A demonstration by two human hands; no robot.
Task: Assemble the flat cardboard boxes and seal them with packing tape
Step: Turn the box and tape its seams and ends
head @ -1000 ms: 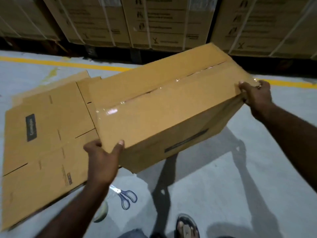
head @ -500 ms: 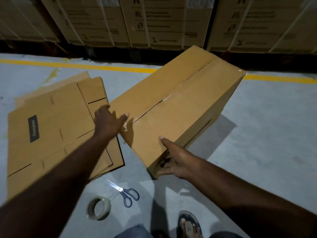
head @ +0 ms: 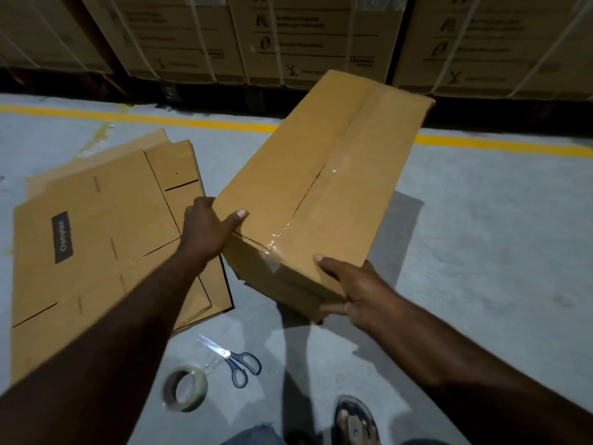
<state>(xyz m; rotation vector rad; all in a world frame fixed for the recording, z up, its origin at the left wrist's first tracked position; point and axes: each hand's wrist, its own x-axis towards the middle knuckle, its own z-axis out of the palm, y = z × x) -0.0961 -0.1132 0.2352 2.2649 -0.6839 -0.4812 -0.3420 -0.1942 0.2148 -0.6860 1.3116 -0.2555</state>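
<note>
An assembled brown cardboard box (head: 327, 175) lies lengthwise away from me, its top seam covered with clear tape. My left hand (head: 205, 231) grips its near left corner, thumb on the top face. My right hand (head: 356, 289) grips the near right corner, thumb on top and fingers round the end face. A stack of flat cardboard boxes (head: 96, 239) lies on the floor to the left. A roll of packing tape (head: 184, 388) and blue-handled scissors (head: 236, 359) lie on the floor near my feet.
The floor (head: 481, 236) is grey concrete with a yellow line (head: 500, 144) across the back. Strapped cartons (head: 288, 36) on pallets form a wall behind it. My sandalled foot (head: 353, 422) is at the bottom edge.
The box has swung round from lying crosswise to pointing away from me. Both hands have shifted to its near end, the right hand coming from the far corner.
</note>
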